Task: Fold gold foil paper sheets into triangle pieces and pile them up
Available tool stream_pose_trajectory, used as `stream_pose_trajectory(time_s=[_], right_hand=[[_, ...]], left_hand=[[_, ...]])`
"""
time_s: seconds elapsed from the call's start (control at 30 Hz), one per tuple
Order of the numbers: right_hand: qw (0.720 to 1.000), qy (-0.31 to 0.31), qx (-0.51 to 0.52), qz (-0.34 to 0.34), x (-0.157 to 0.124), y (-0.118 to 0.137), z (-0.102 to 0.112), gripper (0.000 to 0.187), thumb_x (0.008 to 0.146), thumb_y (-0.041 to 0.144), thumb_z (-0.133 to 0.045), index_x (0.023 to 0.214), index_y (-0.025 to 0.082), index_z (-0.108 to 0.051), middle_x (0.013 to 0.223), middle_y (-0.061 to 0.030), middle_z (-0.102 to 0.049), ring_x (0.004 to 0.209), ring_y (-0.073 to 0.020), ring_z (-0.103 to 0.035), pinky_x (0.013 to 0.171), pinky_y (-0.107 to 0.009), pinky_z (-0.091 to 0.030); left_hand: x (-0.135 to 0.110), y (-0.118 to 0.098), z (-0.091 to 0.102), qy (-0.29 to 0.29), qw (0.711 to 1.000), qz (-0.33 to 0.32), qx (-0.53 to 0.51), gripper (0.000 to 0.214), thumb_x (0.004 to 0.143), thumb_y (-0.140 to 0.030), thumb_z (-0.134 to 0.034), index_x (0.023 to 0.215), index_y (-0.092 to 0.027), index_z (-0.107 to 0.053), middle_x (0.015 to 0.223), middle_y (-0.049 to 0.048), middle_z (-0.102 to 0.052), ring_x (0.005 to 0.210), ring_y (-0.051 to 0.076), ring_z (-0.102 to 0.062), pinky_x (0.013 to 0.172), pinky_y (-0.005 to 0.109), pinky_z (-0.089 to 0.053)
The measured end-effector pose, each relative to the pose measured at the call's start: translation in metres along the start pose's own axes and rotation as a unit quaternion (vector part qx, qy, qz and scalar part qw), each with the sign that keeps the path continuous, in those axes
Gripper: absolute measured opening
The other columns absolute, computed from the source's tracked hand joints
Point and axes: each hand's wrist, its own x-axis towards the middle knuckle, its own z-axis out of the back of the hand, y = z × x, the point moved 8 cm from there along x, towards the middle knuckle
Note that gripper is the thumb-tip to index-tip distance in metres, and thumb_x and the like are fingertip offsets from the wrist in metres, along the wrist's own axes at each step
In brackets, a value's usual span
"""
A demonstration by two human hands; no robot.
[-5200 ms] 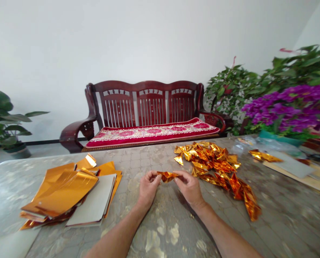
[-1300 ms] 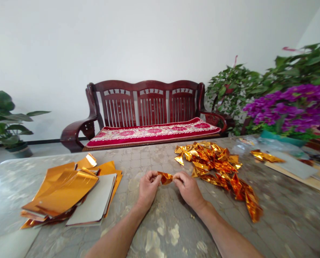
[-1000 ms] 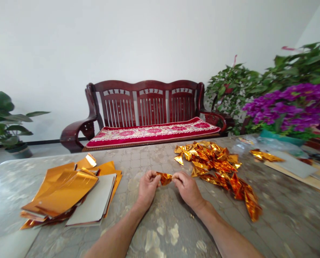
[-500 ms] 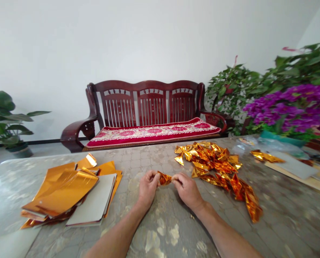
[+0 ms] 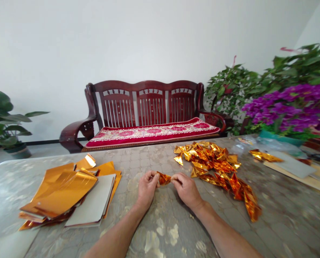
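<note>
A small folded piece of gold foil paper (image 5: 164, 178) is pinched between both hands just above the table. My left hand (image 5: 147, 189) grips its left end with thumb and fingers closed. My right hand (image 5: 186, 190) pinches its right end the same way. To the right of my hands lies a heap of folded gold foil pieces (image 5: 219, 168). On the left sits a stack of flat gold foil sheets (image 5: 65, 191), some showing their grey-white backs.
The table (image 5: 162, 229) has a patterned, glossy cover. At the far right lie another gold piece (image 5: 264, 156), grey sheets and a board. Purple flowers (image 5: 289, 107) and green plants stand behind them. A dark red wooden bench (image 5: 146, 114) faces the table.
Over five seconds the foil piece between my fingers has become shorter and more compact, and my hands have drawn closer together. In the last second they barely moved.
</note>
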Motion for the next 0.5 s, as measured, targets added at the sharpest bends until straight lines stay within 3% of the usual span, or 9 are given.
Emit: stream_pose_trajectory(time_s=[0.27,0.5], right_hand=[[1.000,0.008,-0.010,0.001,-0.001,-0.001,-0.002,0.013,0.086,0.017,-0.055,0.079,0.023,-0.065,0.079,-0.0019,-0.068,0.078,-0.0187,-0.064,0.073,-0.029,-0.049],[1.000,-0.025,-0.008,0.011,-0.001,0.000,0.004,0.013,0.087,0.018,-0.055,0.080,0.023,-0.065,0.079,-0.0028,-0.068,0.077,-0.0191,-0.065,0.073,-0.030,-0.050]], left_hand=[[0.001,0.008,0.003,-0.022,1.000,0.000,-0.017,0.027,0.075,-0.043,-0.067,0.077,-0.016,-0.063,0.055,-0.0045,-0.059,0.046,0.009,-0.051,0.047,0.019,-0.038],[0.002,0.014,0.005,-0.030,0.999,0.015,-0.013,0.034,0.078,-0.048,-0.064,0.086,-0.016,-0.065,0.055,-0.0044,-0.058,0.048,0.011,-0.054,0.048,0.019,-0.041]])
